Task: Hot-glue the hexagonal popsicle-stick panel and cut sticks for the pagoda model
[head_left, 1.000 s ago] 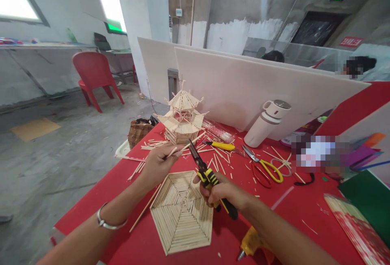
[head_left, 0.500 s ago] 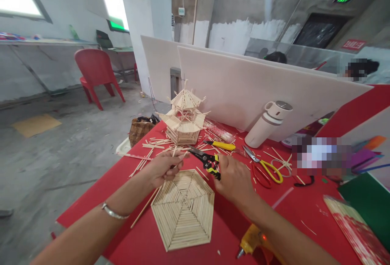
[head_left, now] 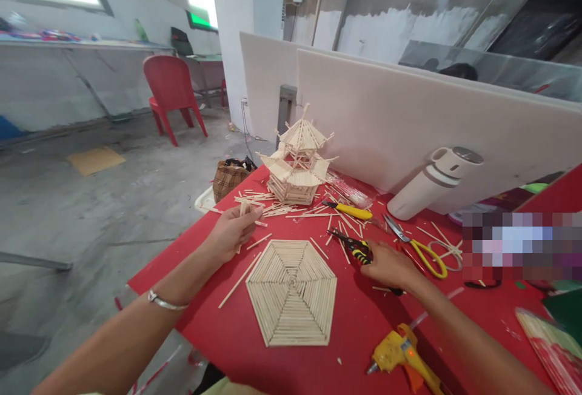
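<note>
My left hand (head_left: 233,230) is closed on some short wooden sticks (head_left: 244,207), held above the left side of the red table. My right hand (head_left: 390,265) grips a pair of black-and-yellow wire strippers (head_left: 349,243) low over the table, jaws pointing left toward loose sticks; whether they touch the tabletop I cannot tell. Between my hands lies a flat polygonal panel (head_left: 291,292) made of sticks in rings. Behind it stands a small two-roofed pagoda (head_left: 301,168) built of similar sticks, with loose sticks (head_left: 284,208) strewn around its base.
Yellow-handled cutters (head_left: 352,210), scissors (head_left: 427,255) and a white flask (head_left: 430,186) stand or lie on the right. A yellow glue gun (head_left: 400,355) with a lit light rests at the front right. White boards (head_left: 386,110) rise behind the red table (head_left: 204,328).
My hands have moved apart: the left went left with the sticks, the right went right and lower with the wire strippers. The camera view has shifted.
</note>
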The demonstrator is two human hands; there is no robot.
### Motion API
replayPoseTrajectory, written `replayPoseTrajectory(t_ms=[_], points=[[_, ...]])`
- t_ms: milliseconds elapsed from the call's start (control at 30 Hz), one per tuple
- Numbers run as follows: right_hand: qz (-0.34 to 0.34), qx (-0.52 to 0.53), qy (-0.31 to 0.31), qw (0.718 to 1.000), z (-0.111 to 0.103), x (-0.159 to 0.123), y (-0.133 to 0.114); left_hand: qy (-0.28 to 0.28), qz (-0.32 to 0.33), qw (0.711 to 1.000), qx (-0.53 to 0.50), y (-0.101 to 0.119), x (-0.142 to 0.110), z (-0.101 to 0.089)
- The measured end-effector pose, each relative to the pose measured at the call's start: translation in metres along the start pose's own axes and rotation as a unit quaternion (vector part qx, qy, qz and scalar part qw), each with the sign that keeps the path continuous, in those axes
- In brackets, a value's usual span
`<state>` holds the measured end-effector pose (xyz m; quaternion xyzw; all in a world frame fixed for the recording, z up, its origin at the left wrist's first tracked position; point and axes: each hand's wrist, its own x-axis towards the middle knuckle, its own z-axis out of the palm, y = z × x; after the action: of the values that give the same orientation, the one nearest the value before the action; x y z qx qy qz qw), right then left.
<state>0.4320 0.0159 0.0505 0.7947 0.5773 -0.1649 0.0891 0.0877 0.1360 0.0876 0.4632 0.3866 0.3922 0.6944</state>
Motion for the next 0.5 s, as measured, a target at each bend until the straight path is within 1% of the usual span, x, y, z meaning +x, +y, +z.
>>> replayPoseTrajectory(t_ms=[67, 100, 133, 167, 200, 267, 333, 367, 433, 467, 500], points=[[-0.011, -0.028, 0.019, 0.999, 0.005, 0.003, 0.003, 0.011, -0.005, 0.999, 0.034, -0.002, -0.003, -0.007], [-0.015, -0.042, 0.025, 0.999, 0.006, 0.005, 0.004, 0.021, -0.012, 0.997, 0.073, -0.003, -0.004, -0.010], [-0.019, -0.055, 0.032, 0.998, 0.006, 0.006, 0.004, 0.024, -0.017, 0.990, 0.139, -0.003, -0.005, -0.014], [-0.025, -0.067, 0.039, 0.997, 0.005, 0.006, 0.004, 0.019, -0.022, 0.974, 0.224, -0.004, -0.006, -0.017], [-0.033, -0.077, 0.048, 0.995, 0.002, 0.005, 0.002, 0.009, -0.024, 0.950, 0.310, -0.004, -0.007, -0.022], [-0.055, -0.089, 0.076, 0.992, -0.006, 0.002, -0.005, -0.007, -0.017, 0.897, 0.441, -0.006, -0.010, -0.031], [-0.078, -0.095, 0.106, 0.987, -0.015, -0.004, -0.017, -0.013, -0.005, 0.844, 0.536, -0.009, -0.016, -0.041], [-0.091, -0.096, 0.114, 0.985, -0.020, -0.008, -0.024, -0.015, -0.007, 0.813, 0.582, -0.010, -0.020, -0.045], [-0.121, -0.089, 0.116, 0.982, -0.027, -0.017, -0.043, -0.032, -0.013, 0.739, 0.673, -0.014, -0.030, -0.049], [-0.142, -0.080, 0.115, 0.980, -0.030, -0.022, -0.053, -0.041, -0.019, 0.712, 0.700, -0.015, -0.035, -0.049], [-0.162, -0.071, 0.115, 0.978, -0.032, -0.027, -0.063, -0.047, -0.027, 0.698, 0.714, -0.016, -0.040, -0.048]])
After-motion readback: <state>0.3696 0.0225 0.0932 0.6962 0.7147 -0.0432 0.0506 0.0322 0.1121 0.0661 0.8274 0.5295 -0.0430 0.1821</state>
